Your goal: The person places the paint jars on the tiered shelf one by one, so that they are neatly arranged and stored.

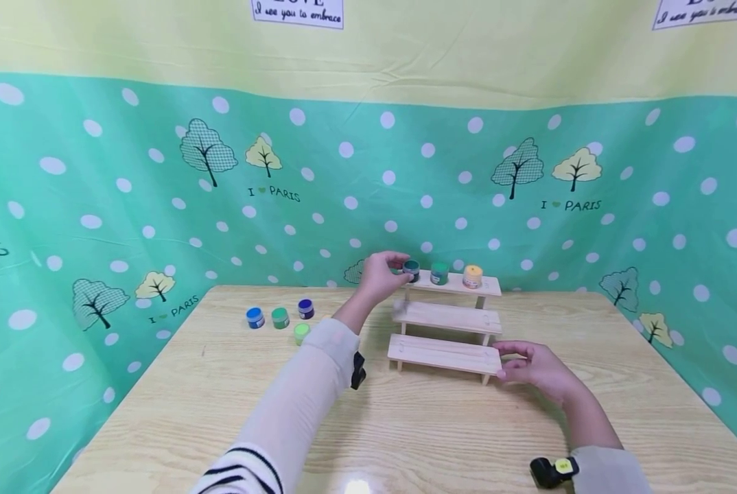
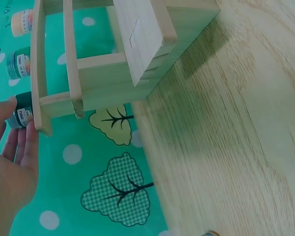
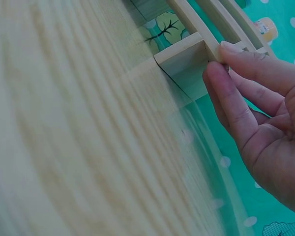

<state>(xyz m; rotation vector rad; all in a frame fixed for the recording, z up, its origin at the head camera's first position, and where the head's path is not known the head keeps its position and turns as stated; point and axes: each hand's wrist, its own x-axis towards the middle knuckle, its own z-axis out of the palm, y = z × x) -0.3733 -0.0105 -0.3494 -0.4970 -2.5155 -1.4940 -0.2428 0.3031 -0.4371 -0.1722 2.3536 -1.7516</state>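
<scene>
Closest to the camera are the two pale sleeves (image 1: 309,405), the left one striped lower down. Next is the right hand (image 1: 540,370), thumb and fingers (image 3: 231,101) pinching the right end of the bottom tier (image 1: 442,351) on a little wooden stand. Pretty much no gap, just the board between them, so I'd guess it's there to steady things. Past the bare middle tier (image 1: 442,316), the left hand (image 1: 381,276) has a dark green-lidded jar (image 2: 22,116) pinched between thumb and fingers, at the left end of the top tier (image 1: 490,285). Can't tell if the tier is taking its full weight.

My read: this is the lining-up step, third jar in the row beside the green jar (image 1: 439,274) and the orange jar (image 1: 472,276). Next move probably calls for making sure the base sits flat, then easing the fingers off without nudging the green one.

The surface (image 1: 442,425) is pale wood grain, with a bright glare spot near the front edge of the view. Further back on the left stand a light green jar (image 1: 301,333), blue jar (image 1: 254,318), mid-green jar (image 1: 280,318) and dark blue jar (image 1: 305,309). Behind everything hangs a cloth (image 1: 405,221), teal with dots and trees, yellow up top.
</scene>
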